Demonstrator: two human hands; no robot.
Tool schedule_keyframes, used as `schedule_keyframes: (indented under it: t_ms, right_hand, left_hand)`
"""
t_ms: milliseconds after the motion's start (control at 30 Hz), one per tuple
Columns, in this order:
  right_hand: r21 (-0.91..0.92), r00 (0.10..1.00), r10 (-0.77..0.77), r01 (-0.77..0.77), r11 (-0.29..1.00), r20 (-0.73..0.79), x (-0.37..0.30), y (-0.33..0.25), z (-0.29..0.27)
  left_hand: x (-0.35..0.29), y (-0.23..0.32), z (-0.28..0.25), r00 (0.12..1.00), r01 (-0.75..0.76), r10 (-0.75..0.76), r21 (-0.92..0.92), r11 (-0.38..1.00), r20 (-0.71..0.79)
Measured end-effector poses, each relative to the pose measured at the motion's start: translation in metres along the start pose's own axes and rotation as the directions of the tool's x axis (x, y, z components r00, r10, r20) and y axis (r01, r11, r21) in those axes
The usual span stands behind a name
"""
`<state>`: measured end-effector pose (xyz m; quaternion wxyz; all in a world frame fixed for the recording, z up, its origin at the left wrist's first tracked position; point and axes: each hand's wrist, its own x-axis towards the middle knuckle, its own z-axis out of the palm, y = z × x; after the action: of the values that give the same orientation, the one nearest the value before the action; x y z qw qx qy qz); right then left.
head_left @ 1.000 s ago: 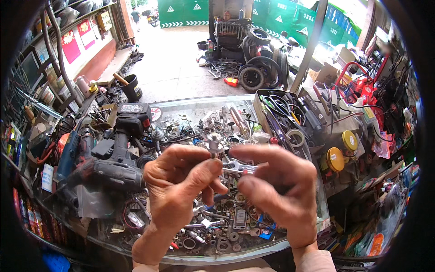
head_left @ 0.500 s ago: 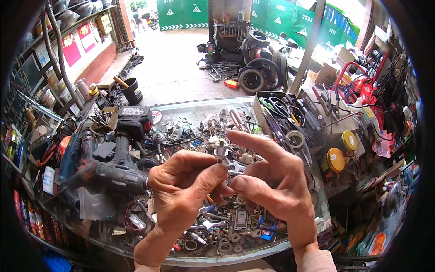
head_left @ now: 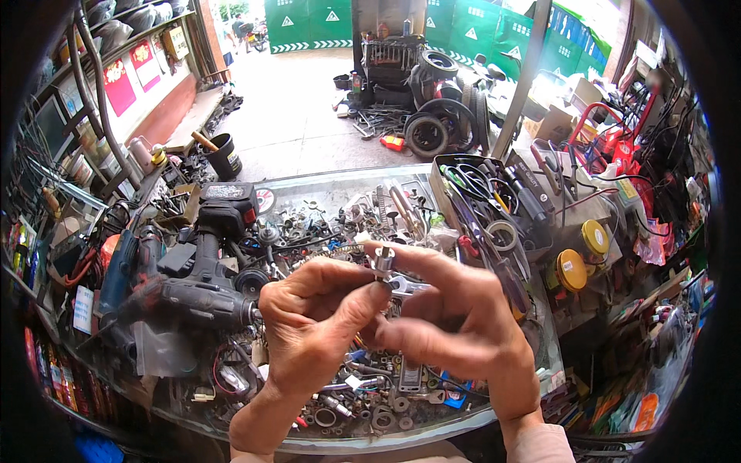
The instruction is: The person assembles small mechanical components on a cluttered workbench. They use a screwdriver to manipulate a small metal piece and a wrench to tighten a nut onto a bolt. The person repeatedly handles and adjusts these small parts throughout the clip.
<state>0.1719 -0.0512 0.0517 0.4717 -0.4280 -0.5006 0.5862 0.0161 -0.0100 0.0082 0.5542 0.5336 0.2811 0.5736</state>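
Note:
Between the thumb and fingers of my left hand is a small, shiny, cylindrical metal part, standing upright. My right hand is close on its right, fingers apart. Its index finger stretches to the top of the part, seemingly touching it. The right thumb is smeared by motion, below and away from the index finger. Behind the part shows the bright end of a spanner; its other end is hidden by my right hand, and I cannot tell whether it is held or lies on the table.
Loose nuts, washers and fittings cover the glass-topped table. A black cordless drill lies on the left. At the right stand a box of tools, a tape roll and yellow-lidded jars. Tyres stand beyond.
My right hand has come inward and its index finger has dropped to the metal part. The right thumb has swung left and lower. My left hand keeps its pinch, nearly still.

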Motion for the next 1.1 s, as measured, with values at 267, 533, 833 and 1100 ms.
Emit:
schedule_keyframes:
  t_ms: [267,533,833,1100]
  right_hand:
    - [-0.018,0.996,-0.058,0.057,0.998,-0.064,0.002,0.0,-0.004]
    - [0.04,0.938,-0.228,0.226,0.973,0.262,-0.009,0.009,-0.02]
    - [0.013,0.859,-0.511,0.511,0.859,-0.037,0.025,0.042,-0.022]
    - [-0.319,0.779,-0.628,0.596,0.737,0.005,-0.008,0.029,-0.03]
  left_hand:
    - [0.006,0.016,-0.004,0.988,0.145,-0.148,-0.056,0.988,-0.041]
    - [0.005,0.02,0.007,0.984,0.035,-0.017,0.094,0.995,-0.178]
    - [-0.013,-0.002,0.018,0.999,-0.021,0.017,0.172,0.985,0.028]
    - [-0.028,0.004,0.024,1.0,0.016,-0.017,0.07,0.997,0.02]
